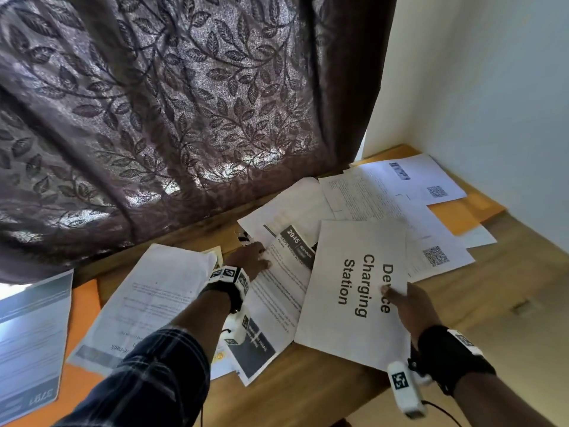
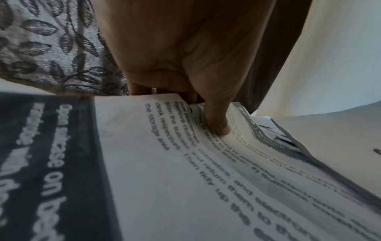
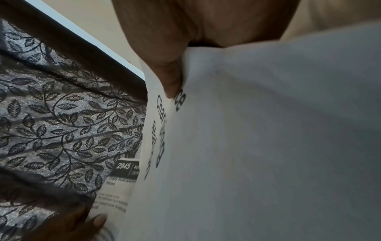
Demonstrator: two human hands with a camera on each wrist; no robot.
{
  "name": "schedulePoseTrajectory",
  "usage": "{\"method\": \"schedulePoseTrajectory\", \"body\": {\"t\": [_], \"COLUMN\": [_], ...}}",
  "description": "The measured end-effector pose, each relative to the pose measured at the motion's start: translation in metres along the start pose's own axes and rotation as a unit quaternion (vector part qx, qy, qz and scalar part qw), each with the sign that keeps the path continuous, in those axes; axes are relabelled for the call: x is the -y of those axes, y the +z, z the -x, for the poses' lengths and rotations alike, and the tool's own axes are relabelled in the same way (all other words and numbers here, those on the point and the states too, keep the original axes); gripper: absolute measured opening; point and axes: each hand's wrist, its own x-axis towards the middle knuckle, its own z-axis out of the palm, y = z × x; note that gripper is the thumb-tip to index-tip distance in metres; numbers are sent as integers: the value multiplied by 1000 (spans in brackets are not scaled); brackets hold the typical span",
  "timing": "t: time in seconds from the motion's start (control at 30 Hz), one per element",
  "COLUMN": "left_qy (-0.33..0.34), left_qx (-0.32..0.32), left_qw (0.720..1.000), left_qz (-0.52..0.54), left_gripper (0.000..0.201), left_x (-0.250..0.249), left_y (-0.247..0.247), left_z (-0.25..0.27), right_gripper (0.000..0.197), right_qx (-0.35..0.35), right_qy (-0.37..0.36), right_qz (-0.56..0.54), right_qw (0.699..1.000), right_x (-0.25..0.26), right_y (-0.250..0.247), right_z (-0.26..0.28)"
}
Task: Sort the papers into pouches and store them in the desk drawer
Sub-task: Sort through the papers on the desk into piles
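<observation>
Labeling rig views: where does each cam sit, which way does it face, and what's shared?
Head: on the head, looking down at the desk and papers; both forearms, left hand, right hand show.
Left wrist: along the left hand at the 2945 sheet it pinches; thumb shows.
Right wrist: along the right hand at the Charging Station sheet it pinches.
Shared: both sheets and the curtain show in head and right wrist.

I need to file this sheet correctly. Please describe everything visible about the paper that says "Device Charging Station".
The "Device Charging Station" sheet is plain white paper with three lines of large black type and no other print visible. It is lifted and tilted above the wooden desk, overlapping the "2945" sheet and the papers behind. The right hand pinches its near right edge, thumb on top covering part of "Device"; the paper bends slightly at that grip. The left hand does not touch it.
</observation>
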Motion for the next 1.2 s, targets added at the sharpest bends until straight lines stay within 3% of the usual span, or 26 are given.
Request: {"method": "schedulePoseTrajectory", "body": {"t": [0.13,0.27,0.57,0.7,0.83,0.9,1.0,1.1,1.2], "left_qy": [-13,-49,-79,-60,-68,-73,-91,-125,-140], "left_qx": [-45,-117,-260,-278,-276,-273,-282,-275,-258], "left_qw": [994,982,912,884,851,855,868,878,870], "left_qz": [95,139,308,371,441,434,398,372,395], "left_gripper": [45,26,26,18,38,39,24,20,21], "left_x": [19,53,59,50,36,28,20,20,26], "left_y": [-12,-18,-30,-32,-23,-17,-6,2,9], "left_z": [8,21,62,72,73,72,69,68,71], "right_gripper": [14,18,16,14,18,16,17,28,29], "right_qx": [-9,1,41,75,129,158,185,225,268], "right_qy": [1,3,-21,-36,-66,-61,-54,-81,-102], "right_qz": [-21,-30,-18,-17,-20,-29,-50,-44,-11], "right_qw": [1000,1000,999,996,989,985,980,970,958], "right_x": [1,3,19,31,46,50,55,63,66], "right_y": [-5,-5,17,39,66,78,94,106,116], "right_z": [-13,-25,-46,-47,-39,-35,-30,-21,-16]}}
